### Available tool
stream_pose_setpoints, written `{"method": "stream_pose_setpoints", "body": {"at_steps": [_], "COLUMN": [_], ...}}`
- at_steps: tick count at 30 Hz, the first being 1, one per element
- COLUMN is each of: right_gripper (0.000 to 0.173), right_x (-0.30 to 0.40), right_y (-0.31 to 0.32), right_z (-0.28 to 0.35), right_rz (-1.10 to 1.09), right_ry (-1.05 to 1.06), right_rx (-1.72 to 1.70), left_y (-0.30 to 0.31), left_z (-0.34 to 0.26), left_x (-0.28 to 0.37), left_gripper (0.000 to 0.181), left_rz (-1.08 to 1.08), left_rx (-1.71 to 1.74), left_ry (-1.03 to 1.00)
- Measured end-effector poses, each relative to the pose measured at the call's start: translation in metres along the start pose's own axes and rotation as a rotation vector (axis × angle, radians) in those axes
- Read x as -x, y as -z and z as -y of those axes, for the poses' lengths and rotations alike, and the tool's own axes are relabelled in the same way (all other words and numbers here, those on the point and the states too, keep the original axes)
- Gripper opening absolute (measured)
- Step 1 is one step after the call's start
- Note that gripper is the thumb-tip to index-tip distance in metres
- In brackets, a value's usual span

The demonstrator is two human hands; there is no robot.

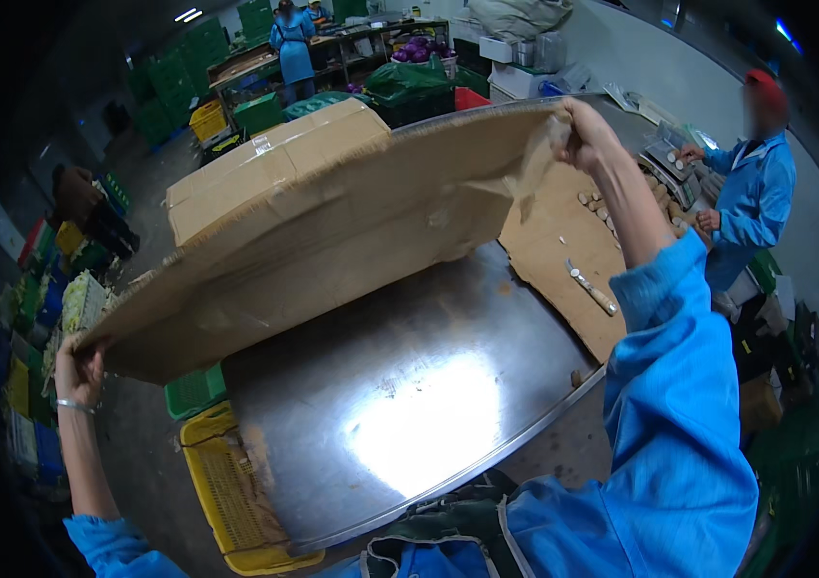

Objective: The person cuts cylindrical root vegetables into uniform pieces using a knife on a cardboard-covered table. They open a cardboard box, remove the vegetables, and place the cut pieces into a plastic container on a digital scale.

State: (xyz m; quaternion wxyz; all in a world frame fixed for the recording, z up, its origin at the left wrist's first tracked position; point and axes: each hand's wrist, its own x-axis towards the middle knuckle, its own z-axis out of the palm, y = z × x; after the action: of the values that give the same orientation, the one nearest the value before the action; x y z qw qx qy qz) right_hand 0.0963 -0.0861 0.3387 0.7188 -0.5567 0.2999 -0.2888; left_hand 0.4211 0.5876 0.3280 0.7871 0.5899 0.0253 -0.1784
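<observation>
A large cardboard sheet (322, 217) is stretched between my hands, raised on a slant above the metal table (409, 361). My left hand (82, 368), with a bracelet at the wrist, grips its lower left corner. At the upper right corner my right hand (586, 137) is closed on the sheet, where a torn flap hangs down. Behind the sheet a cardboard box (276, 162) shows its taped top. On the table's right side lies another piece of cardboard (554, 253), bearing a knife with a wooden handle (590, 287).
A yellow plastic basket (225, 491) and a green one (196, 392) stand by the table's left edge. At the right, a co-worker in blue (756, 195) handles cut root pieces (658, 195) beside a scale (669, 170). Farther back are other people, crates and purple vegetables (420, 49).
</observation>
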Motion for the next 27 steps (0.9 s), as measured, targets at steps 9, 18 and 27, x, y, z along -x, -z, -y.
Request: {"method": "stream_pose_setpoints", "body": {"at_steps": [9, 18, 27], "right_gripper": [0.015, 0.02, 0.036], "right_x": [0.125, 0.227, 0.213], "right_y": [0.067, 0.115, 0.149], "right_z": [-0.106, -0.206, -0.204], "right_rz": [-0.143, -0.152, 0.076], "right_ry": [-0.006, -0.165, -0.554], "right_rx": [-0.146, -0.174, 0.77], "left_y": [0.056, 0.113, 0.072], "left_z": [0.125, 0.267, 0.312], "left_x": [0.109, 0.171, 0.208], "left_gripper": [0.015, 0.014, 0.03], "left_rz": [-0.194, -0.307, -0.451], "left_rx": [0.048, 0.193, 0.324], "left_ry": [-0.067, 0.031, 0.189]}}
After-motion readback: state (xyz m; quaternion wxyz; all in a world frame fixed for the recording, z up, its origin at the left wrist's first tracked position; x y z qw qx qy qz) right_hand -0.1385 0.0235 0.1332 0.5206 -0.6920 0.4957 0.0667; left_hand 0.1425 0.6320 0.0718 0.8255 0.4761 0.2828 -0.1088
